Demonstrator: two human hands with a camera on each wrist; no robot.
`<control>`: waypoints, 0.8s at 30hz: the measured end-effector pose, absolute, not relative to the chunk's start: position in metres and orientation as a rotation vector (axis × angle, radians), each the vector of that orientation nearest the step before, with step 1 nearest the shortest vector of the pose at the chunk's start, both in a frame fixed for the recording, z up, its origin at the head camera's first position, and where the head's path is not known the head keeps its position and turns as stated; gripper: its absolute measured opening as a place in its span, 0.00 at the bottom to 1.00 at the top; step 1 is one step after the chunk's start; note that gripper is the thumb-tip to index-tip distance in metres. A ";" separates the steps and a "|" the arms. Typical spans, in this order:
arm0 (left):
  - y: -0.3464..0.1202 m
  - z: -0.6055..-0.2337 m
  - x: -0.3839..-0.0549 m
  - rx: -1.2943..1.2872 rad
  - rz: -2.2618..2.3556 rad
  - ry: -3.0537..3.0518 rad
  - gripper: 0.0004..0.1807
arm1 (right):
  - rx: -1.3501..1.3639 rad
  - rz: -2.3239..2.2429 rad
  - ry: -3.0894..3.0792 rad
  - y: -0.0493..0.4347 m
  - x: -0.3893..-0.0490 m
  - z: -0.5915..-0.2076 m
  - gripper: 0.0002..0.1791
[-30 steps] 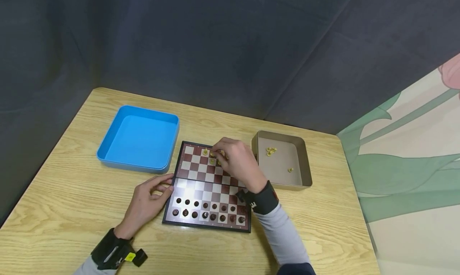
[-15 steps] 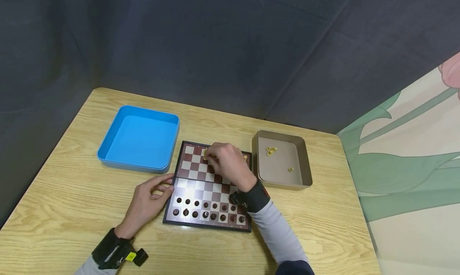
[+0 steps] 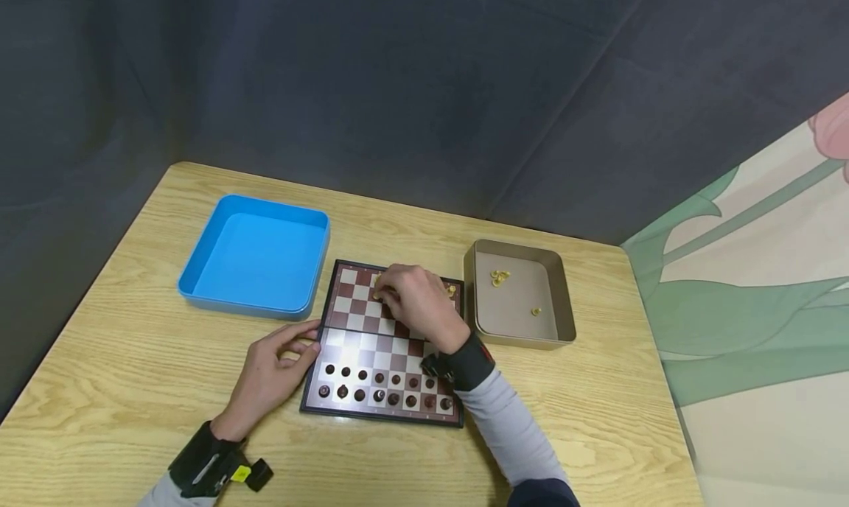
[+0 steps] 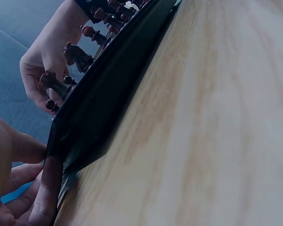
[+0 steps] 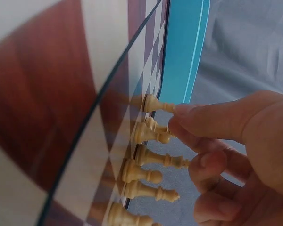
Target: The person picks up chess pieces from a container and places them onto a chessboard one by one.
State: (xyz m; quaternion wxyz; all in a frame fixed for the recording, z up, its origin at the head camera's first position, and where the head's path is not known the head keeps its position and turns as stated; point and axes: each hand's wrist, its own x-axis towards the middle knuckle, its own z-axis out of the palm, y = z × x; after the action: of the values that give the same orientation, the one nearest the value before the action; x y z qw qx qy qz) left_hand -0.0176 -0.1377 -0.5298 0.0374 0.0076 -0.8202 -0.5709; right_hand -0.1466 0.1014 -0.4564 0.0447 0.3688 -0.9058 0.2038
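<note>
My right hand [image 3: 416, 297] is over the far half of the checkered chessboard [image 3: 355, 321]. In the right wrist view its thumb and fingertip pinch the top of a pale yellow chess pawn [image 5: 156, 103]; the pawn's base is at the board surface and its head is hidden by the fingers. Other pale pieces, including a pawn [image 5: 139, 172], stand beside it in two rows. My left hand [image 3: 268, 371] rests thumb and forefinger against the board's left edge, near the fold. Two rows of dark red chess pieces [image 3: 379, 396] stand on the near half.
A blue tray [image 3: 317, 278] stands behind the board on the left. To the right, a beige tray [image 3: 524, 337] holds several loose yellow pieces [image 3: 499, 278]. A dark curtain [image 3: 398, 124] hangs behind the wooden table [image 3: 119, 330].
My right hand has shifted left along the far rows, then nearly stopped, with its fingertips low at the board. My left hand stays at the board's edge.
</note>
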 end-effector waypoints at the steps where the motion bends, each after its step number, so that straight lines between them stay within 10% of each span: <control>1: -0.138 -0.530 -0.018 0.024 -1.752 -2.517 0.22 | 1.124 0.620 -2.766 0.102 -0.147 -0.456 0.08; 24: -0.139 -0.530 -0.017 0.023 -1.746 -2.532 0.22 | 1.030 0.633 -2.750 0.125 -0.149 -0.435 0.06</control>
State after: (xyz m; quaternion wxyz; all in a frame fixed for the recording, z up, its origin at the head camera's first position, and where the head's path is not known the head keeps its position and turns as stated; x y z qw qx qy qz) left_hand -0.0174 -0.1390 -0.5300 0.0328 0.0075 -0.8229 -0.5672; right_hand -0.1487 0.1249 -0.4346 0.0687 0.3422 -0.9132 0.2102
